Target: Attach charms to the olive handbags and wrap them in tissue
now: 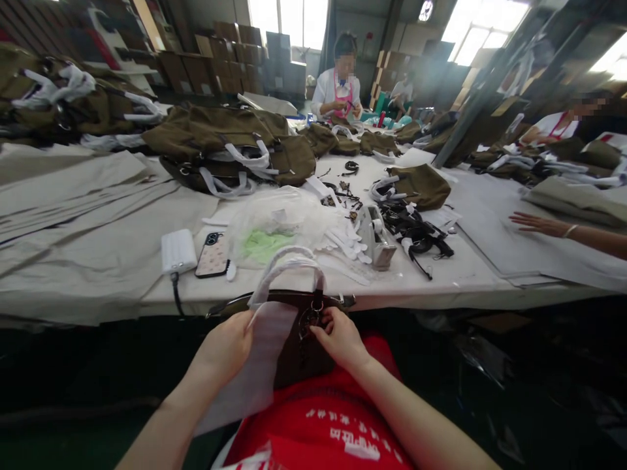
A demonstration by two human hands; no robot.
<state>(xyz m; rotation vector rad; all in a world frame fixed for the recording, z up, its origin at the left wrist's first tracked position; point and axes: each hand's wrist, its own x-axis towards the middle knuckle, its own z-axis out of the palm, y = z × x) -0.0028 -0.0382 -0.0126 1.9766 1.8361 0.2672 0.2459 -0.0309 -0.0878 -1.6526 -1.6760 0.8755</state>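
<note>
A dark brown handbag (304,356) rests on my lap against the table's front edge. White wrapping covers its raised handles (289,261). My left hand (232,346) is closed on the edge of a thin white sheet (262,356) that hangs over the bag's left front. With thumb and fingers, my right hand (340,336) pinches a dark metal charm (308,321), which hangs from a ring below the right end of the handle. The charm's exact shape is hard to make out. My right fingertips partly cover it.
On the table (210,287) lie a phone (212,254), a white power bank (177,251) with a cable, a clear plastic bag (267,228), a tape dispenser (377,238) and black straps (416,228). Brown bags (235,143) pile up behind. A co-worker's hand (539,224) reaches in from the right.
</note>
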